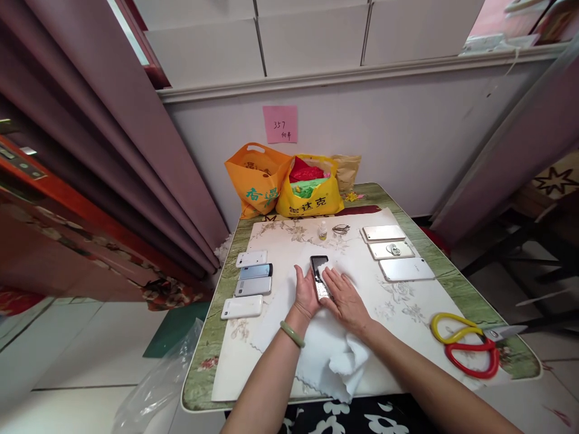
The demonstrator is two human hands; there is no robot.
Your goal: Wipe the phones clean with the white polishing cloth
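A dark phone [319, 261] with a shiny screen lies in my left hand [307, 293]. My left thumb points up beside the phone, and a green bangle [292, 334] rings that wrist. My right hand [346, 299] presses over the phone's right side, with a bit of white cloth [324, 269] under its fingertips. Part of the screen is hidden by these fingers. Below both hands a larger white cloth [316, 361] is spread, crumpled near the front edge. A small clear bottle [322, 231] stands beyond the phone, beside a pair of glasses [341, 229].
Several phones [242, 307] lie in a column at left; three more, including a white phone [407, 269], are at right. Red-and-yellow scissors [473, 343] rest near the right front corner. An orange bag [257, 181] and a yellow bag [312, 202] stand at the back.
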